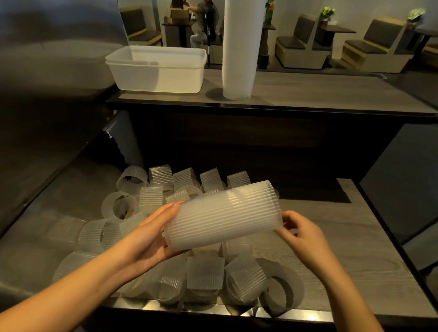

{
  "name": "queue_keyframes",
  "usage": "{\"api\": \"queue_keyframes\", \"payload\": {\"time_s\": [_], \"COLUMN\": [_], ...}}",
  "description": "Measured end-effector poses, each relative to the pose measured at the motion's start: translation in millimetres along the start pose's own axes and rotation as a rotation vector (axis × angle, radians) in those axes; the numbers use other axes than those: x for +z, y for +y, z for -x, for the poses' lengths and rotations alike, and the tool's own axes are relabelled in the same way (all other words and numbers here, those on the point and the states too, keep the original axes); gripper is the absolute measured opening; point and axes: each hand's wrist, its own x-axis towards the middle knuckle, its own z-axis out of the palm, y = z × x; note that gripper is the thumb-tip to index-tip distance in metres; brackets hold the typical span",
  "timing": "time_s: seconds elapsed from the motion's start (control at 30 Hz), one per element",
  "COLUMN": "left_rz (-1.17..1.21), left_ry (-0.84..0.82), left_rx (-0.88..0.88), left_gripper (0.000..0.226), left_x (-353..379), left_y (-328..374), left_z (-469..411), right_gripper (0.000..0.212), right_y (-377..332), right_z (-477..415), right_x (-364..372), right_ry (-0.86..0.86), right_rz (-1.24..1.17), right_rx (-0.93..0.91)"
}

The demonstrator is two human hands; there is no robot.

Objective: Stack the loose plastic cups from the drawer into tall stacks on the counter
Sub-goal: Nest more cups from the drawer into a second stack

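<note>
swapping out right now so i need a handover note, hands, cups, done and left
Left hand holds the short stack at its left end; right hand pinches its right end. The stack lies sideways above the drawer.
Tall stack stands on the counter beside the tub.
Done: one tall stack built, short stack gathered.
Left: many loose cups lie in the drawer; stack them and move all to the counter.

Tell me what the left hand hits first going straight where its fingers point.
Probably the loose cups at the drawer's back, beyond the stack the left hand holds; depth unclear.
</note>
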Motion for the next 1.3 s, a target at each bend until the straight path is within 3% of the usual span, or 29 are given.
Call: {"api": "queue_keyframes", "payload": {"time_s": [0.07, 0.17, 0.37, 0.5, 0.67, 0.9, 1.0, 1.3], "left_rz": [0.003, 0.013, -0.006, -0.011, 0.010, -0.003, -0.004, -0.009], "left_ry": [0.001, 0.004, 0.012, 0.003, 0.012, 0.013, 0.011, 0.015], "left_rx": [0.000, 0.004, 0.015, 0.010, 0.021, 0.015, 0.019, 0.028], "left_gripper": [0.049, 0.041, 0.039, 0.054, 0.038, 0.041, 0.042, 0.039], "left_x": [1, 2, 1, 0, 0, 0, 0, -1], "left_y": [0, 1, 1, 2, 1, -1, 0, 1], "left_z": [1, 2, 3, 5, 4, 3, 4, 5], "right_gripper": [0.028, 0.033, 0.037, 0.045, 0.035, 0.023, 0.008, 0.009], "right_y": [-1, -10, -14, -5, 11, 18, 19, 7], "right_z": [-2, -2, -5, -10, -16, -22, -23, -18], "right_x": [11, 21, 36, 43, 51, 60, 61, 45], "right_ry": [-0.063, -0.104, -0.146, -0.111, -0.165, -0.225, -0.243, -0.220], "right_rz": [0.095, 0.147, 0.147, 0.190, 0.110, 0.084, 0.009, -0.293], "right_rx": [-0.021, -0.047, -0.017, 0.068, 0.165, 0.138, 0.130, 0.136]}}
